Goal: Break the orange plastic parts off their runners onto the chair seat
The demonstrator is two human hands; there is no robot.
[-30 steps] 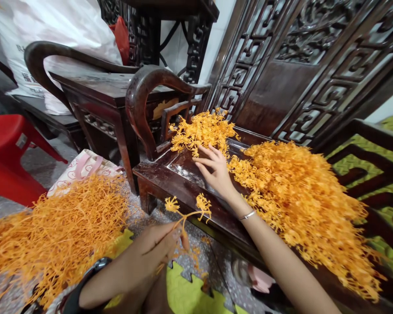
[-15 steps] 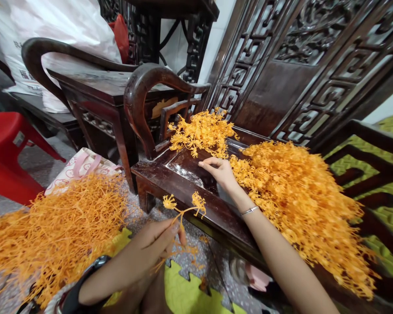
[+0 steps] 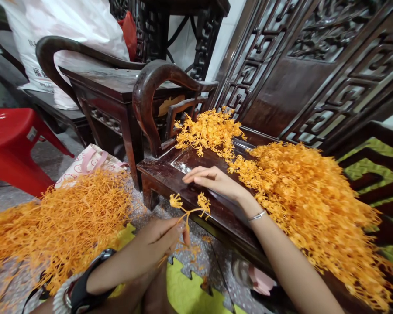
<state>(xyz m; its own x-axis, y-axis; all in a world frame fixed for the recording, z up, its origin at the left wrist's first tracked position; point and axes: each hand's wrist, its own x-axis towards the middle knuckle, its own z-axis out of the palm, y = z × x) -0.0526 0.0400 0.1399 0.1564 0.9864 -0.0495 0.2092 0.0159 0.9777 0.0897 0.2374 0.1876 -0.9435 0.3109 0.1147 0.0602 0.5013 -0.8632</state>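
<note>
My left hand [image 3: 160, 237] pinches a forked orange plastic flower sprig [image 3: 189, 212] by its stem, low in front of the dark wooden bench [image 3: 163, 168]. Two small fringed heads show at the sprig's tips. Over the bench seat, my right hand [image 3: 218, 181] has its fingers stretched forward with the thumb below them, and nothing shows in it. Behind that hand lies a small heap of orange flower heads [image 3: 211, 133]. A much larger heap of orange flower heads [image 3: 308, 192] covers the bench to the right, beside my right forearm.
On the floor at left is a spread of thin orange stems [image 3: 85, 209], partly against a patterned cloth bag [image 3: 94, 159]. A red stool [image 3: 16, 144] stands behind it. The bench's curved armrest [image 3: 147, 93] rises at the back. Green foam mats [image 3: 190, 288] lie below.
My right hand has come back from the seat toward the sprig, and its pinched fingers have straightened. My left hand still holds the sprig. The whole view has shifted slightly.
</note>
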